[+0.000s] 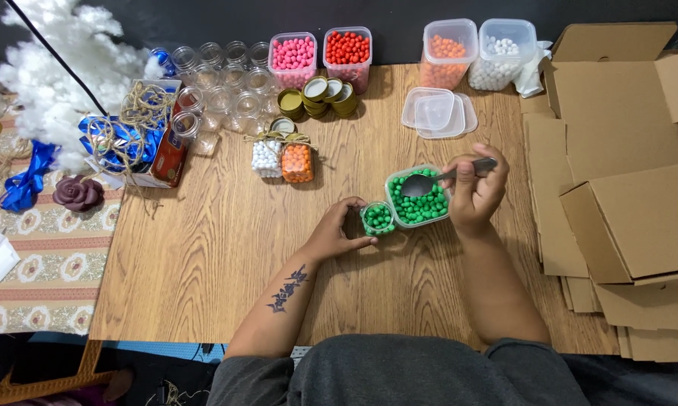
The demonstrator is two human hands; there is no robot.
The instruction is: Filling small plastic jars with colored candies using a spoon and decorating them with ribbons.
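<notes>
Left hand (337,229) grip clamped round small jar (376,218) of green beads, jar standing on worktop (226,256), touching tub (419,197). Right hand (476,189) grip clamped on spoon (438,180) handle, bowl over green beads in tub. Two filled jars (282,159), white and orange, stand behind. Flat cardboard boxes (617,173) at right.

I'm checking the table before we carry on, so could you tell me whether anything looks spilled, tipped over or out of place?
Nothing stands out. No beads lie loose on the wooden table. The left hand steadies a small jar of green beads beside the green bead tub, and the right hand holds a spoon over it.
</notes>
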